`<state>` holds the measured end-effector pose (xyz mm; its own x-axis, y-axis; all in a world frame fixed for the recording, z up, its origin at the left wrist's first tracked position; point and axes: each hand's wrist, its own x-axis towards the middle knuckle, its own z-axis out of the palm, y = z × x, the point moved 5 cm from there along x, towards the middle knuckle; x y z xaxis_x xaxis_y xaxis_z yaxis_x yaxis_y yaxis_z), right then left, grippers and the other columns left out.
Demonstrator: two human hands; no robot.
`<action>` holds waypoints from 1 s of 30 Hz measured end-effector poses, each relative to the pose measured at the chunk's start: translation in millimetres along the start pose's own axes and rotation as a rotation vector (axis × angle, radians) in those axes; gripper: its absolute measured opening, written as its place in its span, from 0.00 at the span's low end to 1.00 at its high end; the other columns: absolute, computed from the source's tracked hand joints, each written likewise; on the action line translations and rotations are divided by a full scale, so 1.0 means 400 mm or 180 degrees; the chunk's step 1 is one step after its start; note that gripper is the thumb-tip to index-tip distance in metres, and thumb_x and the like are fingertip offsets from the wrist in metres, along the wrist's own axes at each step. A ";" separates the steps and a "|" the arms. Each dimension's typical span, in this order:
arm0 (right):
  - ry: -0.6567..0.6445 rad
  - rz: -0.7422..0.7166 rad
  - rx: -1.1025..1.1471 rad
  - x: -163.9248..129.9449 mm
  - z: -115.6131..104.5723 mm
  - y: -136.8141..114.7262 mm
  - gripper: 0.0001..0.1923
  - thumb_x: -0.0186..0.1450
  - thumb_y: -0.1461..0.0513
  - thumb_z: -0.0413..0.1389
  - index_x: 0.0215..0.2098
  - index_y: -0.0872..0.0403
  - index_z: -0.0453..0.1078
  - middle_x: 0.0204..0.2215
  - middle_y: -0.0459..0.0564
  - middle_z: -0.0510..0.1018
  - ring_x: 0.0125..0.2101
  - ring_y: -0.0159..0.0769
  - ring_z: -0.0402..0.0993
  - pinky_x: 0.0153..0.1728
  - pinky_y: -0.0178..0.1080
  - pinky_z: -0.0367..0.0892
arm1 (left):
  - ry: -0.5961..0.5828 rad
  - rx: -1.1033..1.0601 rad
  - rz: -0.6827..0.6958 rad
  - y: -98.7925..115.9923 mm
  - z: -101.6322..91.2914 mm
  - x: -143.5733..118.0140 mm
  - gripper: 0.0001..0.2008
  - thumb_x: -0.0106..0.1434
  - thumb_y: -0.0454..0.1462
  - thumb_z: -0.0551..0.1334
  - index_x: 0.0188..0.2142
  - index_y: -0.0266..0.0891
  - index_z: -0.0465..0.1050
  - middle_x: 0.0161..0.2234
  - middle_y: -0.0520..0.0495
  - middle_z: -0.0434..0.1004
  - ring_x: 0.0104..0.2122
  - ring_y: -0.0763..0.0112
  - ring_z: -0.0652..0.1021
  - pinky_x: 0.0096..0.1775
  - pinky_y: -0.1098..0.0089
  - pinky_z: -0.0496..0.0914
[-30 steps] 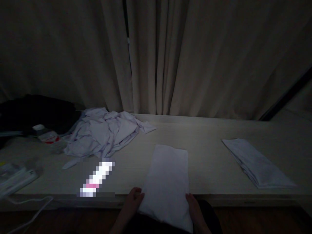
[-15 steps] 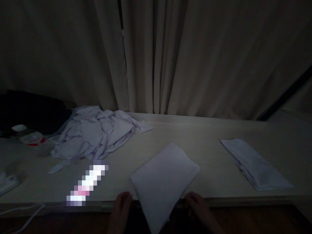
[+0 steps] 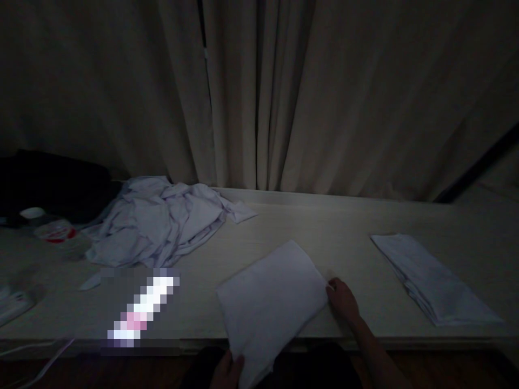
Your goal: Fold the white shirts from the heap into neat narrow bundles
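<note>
A pale, folded cloth (image 3: 275, 302) lies at a slant on the table, its lower corner hanging over the front edge. My right hand (image 3: 344, 301) pinches its right corner, fingers closed, just above the tabletop. Lower down, my left hand (image 3: 227, 371) grips the cloth's lower left edge near the table's front, thumb lying on top. Part of the left hand is cut off by the bottom of the view. To the right rests a second folded pale cloth (image 3: 432, 278), with layered edges along its left side.
A crumpled heap of pale cloth (image 3: 162, 221) sits at the back left. Beside it are a clear bottle (image 3: 57, 232) and a dark bundle (image 3: 60, 183). A pixelated bright object (image 3: 144, 308) lies in front, and a white device (image 3: 16, 308) farther left. Curtains (image 3: 259, 97) hang behind the table (image 3: 308, 221).
My right hand has moved up and outward onto the cloth's right corner. My left hand has dropped lower and right onto its lower left edge. The cloth's right side has shifted slightly.
</note>
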<state>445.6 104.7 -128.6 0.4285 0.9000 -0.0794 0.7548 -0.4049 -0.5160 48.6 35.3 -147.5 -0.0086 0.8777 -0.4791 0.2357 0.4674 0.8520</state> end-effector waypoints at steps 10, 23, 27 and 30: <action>-0.0254 -0.0379 -0.0545 -0.120 -0.045 -0.009 0.10 0.60 0.58 0.51 0.37 0.53 0.66 0.32 0.52 0.77 0.34 0.39 0.73 0.35 0.39 0.66 | 0.0463 0.1151 0.0222 0.071 -0.180 0.100 0.29 0.56 0.52 0.52 0.49 0.33 0.63 0.36 0.40 0.78 0.34 0.58 0.79 0.38 0.58 0.74; 0.0144 -0.2478 -0.1085 -0.255 0.234 -0.309 0.34 0.66 0.50 0.46 0.66 0.48 0.40 0.65 0.56 0.46 0.64 0.50 0.43 0.59 0.55 0.52 | 0.1561 0.4045 0.3541 0.138 0.044 0.126 0.25 0.62 0.44 0.53 0.58 0.43 0.60 0.60 0.41 0.63 0.59 0.53 0.63 0.58 0.50 0.55; -0.0036 -0.2349 -0.1029 -0.239 0.228 -0.306 0.35 0.66 0.49 0.44 0.66 0.49 0.36 0.66 0.56 0.42 0.64 0.51 0.41 0.60 0.57 0.49 | 0.1596 0.4106 0.3541 0.167 0.025 0.141 0.26 0.61 0.46 0.54 0.57 0.40 0.61 0.59 0.39 0.64 0.59 0.51 0.63 0.57 0.51 0.57; -0.0054 -0.2351 -0.0951 -0.190 0.205 -0.370 0.33 0.67 0.50 0.43 0.66 0.51 0.38 0.66 0.57 0.42 0.64 0.49 0.38 0.61 0.55 0.47 | 0.1634 0.4023 0.3363 0.231 0.029 0.184 0.26 0.62 0.43 0.52 0.57 0.35 0.61 0.59 0.35 0.63 0.60 0.51 0.62 0.57 0.52 0.59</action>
<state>260.7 109.4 -116.0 -0.2403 0.9539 0.1796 0.9430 0.2733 -0.1899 80.8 141.9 -106.3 0.4151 0.7851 0.4597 0.8985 -0.4331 -0.0716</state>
